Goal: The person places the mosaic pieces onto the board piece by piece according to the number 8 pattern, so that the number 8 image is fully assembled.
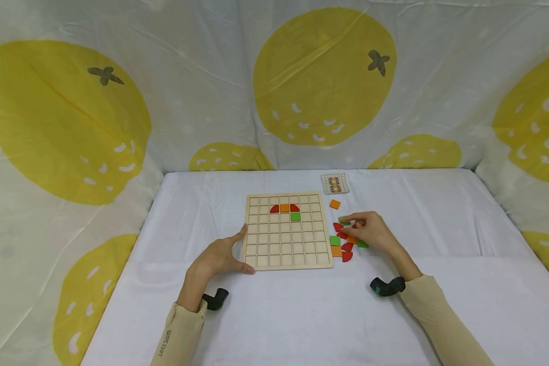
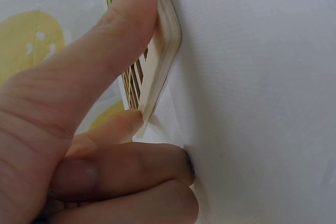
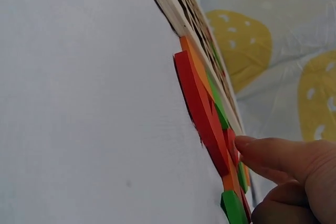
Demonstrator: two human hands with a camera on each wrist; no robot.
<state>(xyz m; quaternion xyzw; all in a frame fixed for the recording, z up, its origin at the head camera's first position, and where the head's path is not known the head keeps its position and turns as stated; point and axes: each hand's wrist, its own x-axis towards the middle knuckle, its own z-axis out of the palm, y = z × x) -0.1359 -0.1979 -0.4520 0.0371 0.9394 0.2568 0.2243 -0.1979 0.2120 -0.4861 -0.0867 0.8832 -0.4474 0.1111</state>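
My left hand (image 1: 217, 256) rests at a wooden grid board (image 1: 308, 258), its thumb on the near left corner and a fingertip at the left edge. Two red quarter-circle pieces (image 1: 275, 209) flank an orange square (image 1: 284, 208) in one row of the board, with a green square (image 1: 295, 216) under the right one. Beside the board, my right hand (image 1: 372, 231) reaches over loose pieces, thumb and index finger apart. Its index fingertip meets a green piece (image 1: 343, 220); the thumb tip is at a red piece in the right wrist view (image 3: 231, 142). The palm partly hides the pile.
A small pattern card (image 1: 335, 184) lies behind the board's right corner, a lone orange square (image 1: 335, 204) in front of it. Several red, green and orange pieces (image 1: 336, 251) are along the board's right edge. White cloth covers the table; a lemon-print curtain (image 1: 325, 76) hangs behind.
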